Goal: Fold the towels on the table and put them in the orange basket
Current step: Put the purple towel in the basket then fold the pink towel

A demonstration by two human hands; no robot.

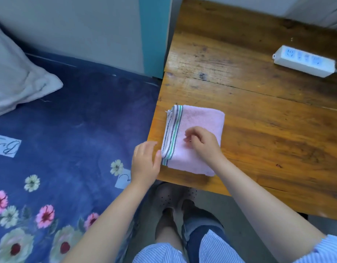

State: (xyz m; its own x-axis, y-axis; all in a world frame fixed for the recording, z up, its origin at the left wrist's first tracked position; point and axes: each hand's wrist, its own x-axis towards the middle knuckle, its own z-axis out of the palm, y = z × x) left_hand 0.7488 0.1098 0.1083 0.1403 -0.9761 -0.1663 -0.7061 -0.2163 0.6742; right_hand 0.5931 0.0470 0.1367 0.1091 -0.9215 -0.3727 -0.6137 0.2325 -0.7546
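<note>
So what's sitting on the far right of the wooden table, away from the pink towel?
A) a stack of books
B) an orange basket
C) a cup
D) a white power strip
D: a white power strip lies on the table, apart from the pink towel; no basket shows.

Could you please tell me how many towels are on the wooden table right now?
1. A folded pink terry towel with striped edge lies near the wooden table's left front corner, under the right hand. More may lie outside the frame.
</note>
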